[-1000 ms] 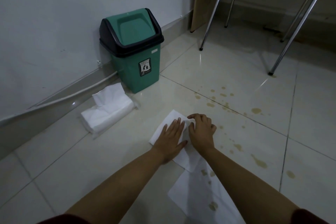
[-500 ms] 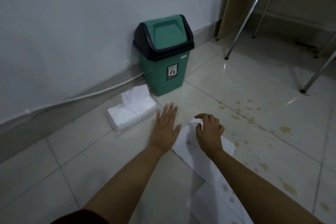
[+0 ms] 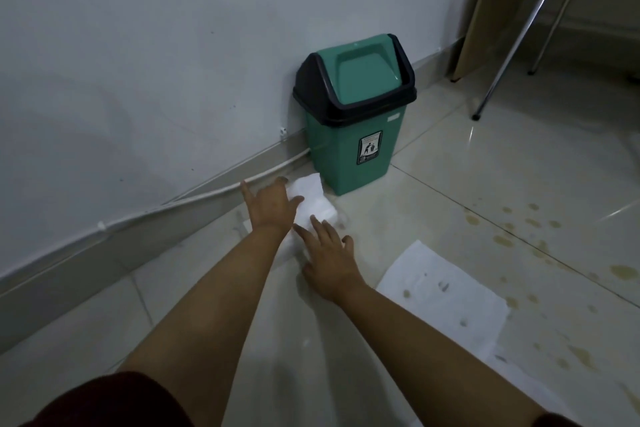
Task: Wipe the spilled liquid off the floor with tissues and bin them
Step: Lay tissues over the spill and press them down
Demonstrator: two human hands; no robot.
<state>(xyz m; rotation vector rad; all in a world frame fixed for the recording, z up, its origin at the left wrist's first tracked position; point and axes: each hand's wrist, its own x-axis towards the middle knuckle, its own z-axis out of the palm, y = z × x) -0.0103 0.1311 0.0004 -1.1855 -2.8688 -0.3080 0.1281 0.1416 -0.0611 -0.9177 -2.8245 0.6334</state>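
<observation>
— Reaching: left hand (image 3: 272, 206), fingers spread, over tissue pack (image 3: 313, 204); right hand (image 3: 329, 255), fingers straight, at pack's near edge. Gripping nothing.
— Locating spill (image 3: 519, 236): on floor (image 3: 502, 163) tiles, right. Stained tissues (image 3: 446, 291) flat beside. Green bin (image 3: 356, 114) against wall, just behind pack.

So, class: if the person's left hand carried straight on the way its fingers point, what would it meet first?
Probably the white tissue pack that the left hand is already over; beyond it, the grey skirting and the white cable, though depth is unclear.
</observation>
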